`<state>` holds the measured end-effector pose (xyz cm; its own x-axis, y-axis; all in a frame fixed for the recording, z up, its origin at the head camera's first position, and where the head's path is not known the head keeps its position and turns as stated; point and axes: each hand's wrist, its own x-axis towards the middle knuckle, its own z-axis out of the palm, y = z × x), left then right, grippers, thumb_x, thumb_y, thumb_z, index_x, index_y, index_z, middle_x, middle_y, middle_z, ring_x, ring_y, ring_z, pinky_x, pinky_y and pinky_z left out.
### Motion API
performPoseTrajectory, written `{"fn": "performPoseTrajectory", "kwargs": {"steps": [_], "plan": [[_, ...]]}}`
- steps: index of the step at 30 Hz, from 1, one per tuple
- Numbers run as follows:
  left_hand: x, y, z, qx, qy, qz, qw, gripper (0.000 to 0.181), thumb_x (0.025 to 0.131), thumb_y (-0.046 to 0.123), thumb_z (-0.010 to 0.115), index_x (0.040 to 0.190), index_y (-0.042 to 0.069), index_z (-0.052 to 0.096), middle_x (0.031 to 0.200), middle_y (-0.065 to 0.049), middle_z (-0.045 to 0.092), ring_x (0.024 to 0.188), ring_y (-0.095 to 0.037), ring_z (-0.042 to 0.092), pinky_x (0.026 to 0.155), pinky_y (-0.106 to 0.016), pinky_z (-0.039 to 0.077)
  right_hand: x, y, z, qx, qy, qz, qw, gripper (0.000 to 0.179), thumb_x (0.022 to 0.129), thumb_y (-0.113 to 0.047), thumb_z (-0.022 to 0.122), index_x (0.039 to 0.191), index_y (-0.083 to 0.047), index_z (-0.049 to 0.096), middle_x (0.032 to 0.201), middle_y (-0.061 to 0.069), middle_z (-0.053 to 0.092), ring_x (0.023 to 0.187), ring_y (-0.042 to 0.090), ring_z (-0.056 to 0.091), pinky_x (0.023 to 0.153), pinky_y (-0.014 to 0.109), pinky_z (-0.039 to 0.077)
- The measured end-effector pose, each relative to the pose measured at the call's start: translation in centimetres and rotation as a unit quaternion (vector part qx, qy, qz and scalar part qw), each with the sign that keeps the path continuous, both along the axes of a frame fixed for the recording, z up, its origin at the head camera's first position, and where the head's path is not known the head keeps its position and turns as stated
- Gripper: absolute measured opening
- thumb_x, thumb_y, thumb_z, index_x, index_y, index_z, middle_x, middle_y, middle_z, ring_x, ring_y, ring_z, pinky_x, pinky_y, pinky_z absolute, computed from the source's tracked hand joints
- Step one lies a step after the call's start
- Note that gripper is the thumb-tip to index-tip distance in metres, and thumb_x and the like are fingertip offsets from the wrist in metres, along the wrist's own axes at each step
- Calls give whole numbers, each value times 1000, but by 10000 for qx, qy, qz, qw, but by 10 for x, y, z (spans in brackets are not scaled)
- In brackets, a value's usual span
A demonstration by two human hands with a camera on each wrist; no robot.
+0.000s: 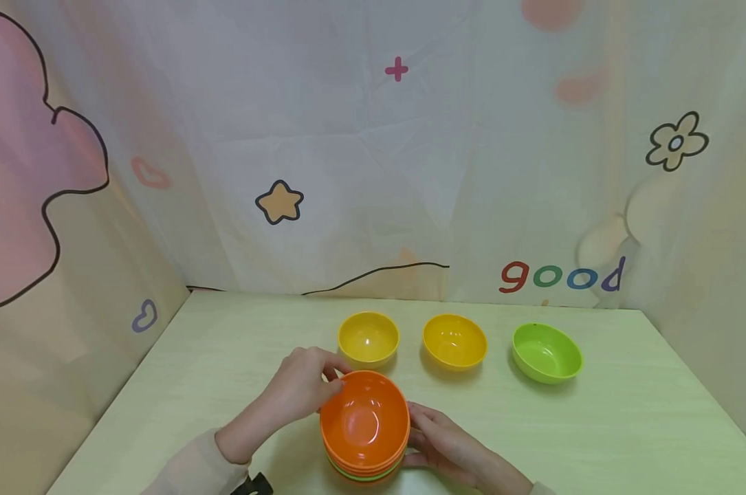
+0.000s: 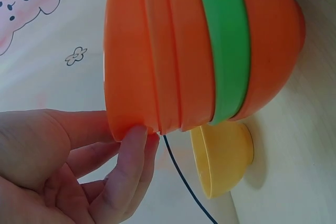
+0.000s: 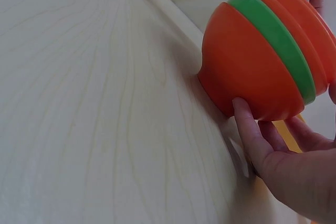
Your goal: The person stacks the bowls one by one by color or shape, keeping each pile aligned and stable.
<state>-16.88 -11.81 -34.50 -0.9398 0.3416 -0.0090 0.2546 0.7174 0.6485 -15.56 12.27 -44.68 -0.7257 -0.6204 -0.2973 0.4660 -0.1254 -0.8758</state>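
A stack of nested bowls (image 1: 363,419) stands on the table near its front. Several orange bowls are in it, with one green bowl (image 2: 231,51) between the lowest orange bowl (image 3: 244,59) and those above. At the upper left of the stack, my left hand (image 1: 301,388) pinches the rim of the top orange bowl (image 2: 128,51) between thumb and fingers. My right hand (image 1: 443,443) holds the stack's right side, its thumb and fingers curved against the bowls. In the right wrist view one digit lies on the lowest orange bowl; the other fingertips are partly hidden behind it.
Behind the stack a yellow bowl (image 1: 368,340) sits close to my left fingers. To its right are a deeper yellow bowl (image 1: 454,342) and a light green bowl (image 1: 546,354). A printed cloth (image 1: 348,151) hangs behind the pale table (image 1: 626,426).
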Motion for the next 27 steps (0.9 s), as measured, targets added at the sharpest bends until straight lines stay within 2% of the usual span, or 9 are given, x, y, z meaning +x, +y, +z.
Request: {"fn": "performPoseTrajectory", "kwargs": {"steps": [27], "plan": [[0, 2, -4, -44, -124, 60, 9999, 16, 81, 3, 65, 93, 10, 73, 66, 1, 58, 48, -13, 51, 45, -22, 47, 0, 0, -1, -40, 44, 20, 10000, 68, 95, -43, 44, 143, 2, 25, 136, 16, 46, 110, 22, 55, 89, 43, 49]]}}
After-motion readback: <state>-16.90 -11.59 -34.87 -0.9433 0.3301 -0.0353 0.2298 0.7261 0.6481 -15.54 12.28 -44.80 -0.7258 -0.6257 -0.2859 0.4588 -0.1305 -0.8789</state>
